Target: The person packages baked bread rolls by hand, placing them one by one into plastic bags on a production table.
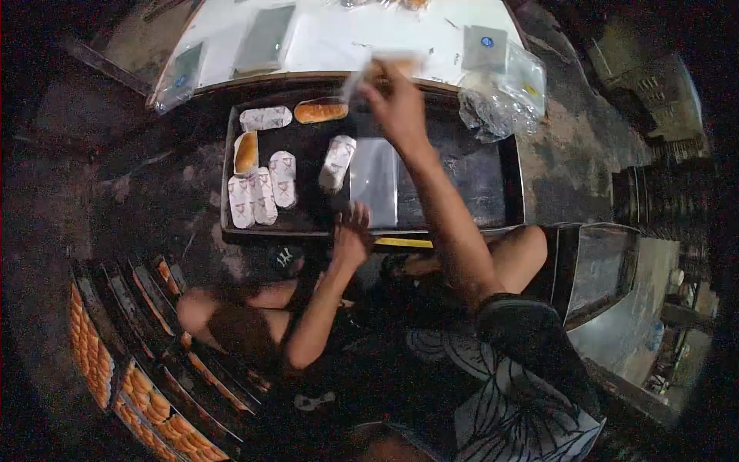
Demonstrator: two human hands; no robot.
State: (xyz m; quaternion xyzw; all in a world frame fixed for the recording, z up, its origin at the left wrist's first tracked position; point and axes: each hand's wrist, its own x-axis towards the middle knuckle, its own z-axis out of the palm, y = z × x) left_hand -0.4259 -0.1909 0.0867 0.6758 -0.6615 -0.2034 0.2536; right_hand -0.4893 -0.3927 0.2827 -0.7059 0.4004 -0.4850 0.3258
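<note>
My right hand (396, 104) is raised over the far edge of a dark tray (454, 229), its fingers closed on a bagged bun (399, 63) that is smeared by motion. At the tray's near edge, my left hand (352, 231) has its fingers stretched out beside a stack of clear plastic bags (374, 185). Just beyond those fingers a bun in printed paper (337, 163) lies in the tray. More paper-wrapped buns (283, 179) are grouped at the tray's left, along with a bun showing its brown top (321, 112).
A white table (331, 38) stands behind the tray, with flat plastic packs (265, 38) on it. Crumpled clear plastic (493, 108) hangs over the tray's far right corner. Trays of bread rolls (150, 400) are at lower left. Another dark tray (604, 266) is at right.
</note>
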